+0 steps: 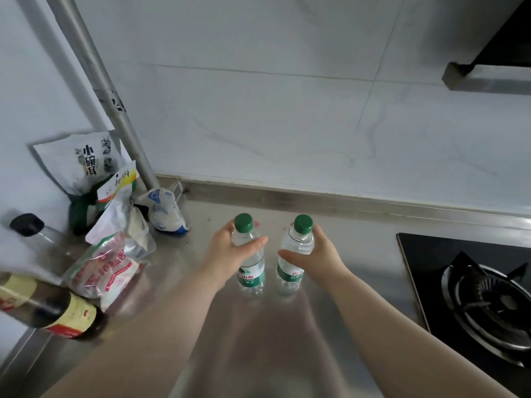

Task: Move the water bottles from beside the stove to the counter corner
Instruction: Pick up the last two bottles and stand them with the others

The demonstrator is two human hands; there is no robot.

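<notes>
You have one bottle in each hand. Your left hand (227, 251) wraps the shoulder of the left water bottle (251, 278), thumb across the front and fingers curled behind, just under the green cap. Your right hand (321, 254) grips the right water bottle (290, 272) the same way from its outer side. Both bottles are upright, long axis vertical, side by side and just apart, over the middle of the worktop (359, 254) and nearer its rear edge than its front. I cannot tell whether their bases sit on the steel or hang just clear of it.

What matters for the move is this: the stove (465, 297) lies at the worktop's right end, while the rear left corner, where the grey pipe (129, 133) comes down, lies to your left and further back. So, as I judge it, the move runs leftward and away from you, and your left hand is the nearer one.

That corner is crowded. A white and blue bag (165, 212) sits at the pipe's foot, a heap of packets (109, 265) fills the left side, and a dark sauce bottle (48, 308) is by the left edge. The bare steel lies between the white bag and the left bottle, so aim there.
</notes>
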